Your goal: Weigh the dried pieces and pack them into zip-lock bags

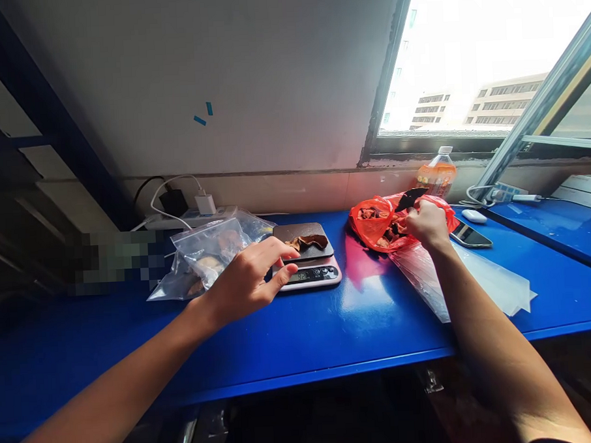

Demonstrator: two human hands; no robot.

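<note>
Some tabletop [300, 332] between scale [307, 255] and front edge [331, 374]

Scale [317, 254], red bag [363, 233] on blue table [301, 345]

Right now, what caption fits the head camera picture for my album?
Left hand by the scale, right hand at the red bag.

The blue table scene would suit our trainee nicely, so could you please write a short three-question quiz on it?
1. Which hand is at the red bag?
2. True or false: a brown dried piece lies on the scale.
3. What stands behind the red bag: (a) a mug, (b) a bottle, (c) a lamp?

Key: 1. The right hand. 2. True. 3. b.
</note>
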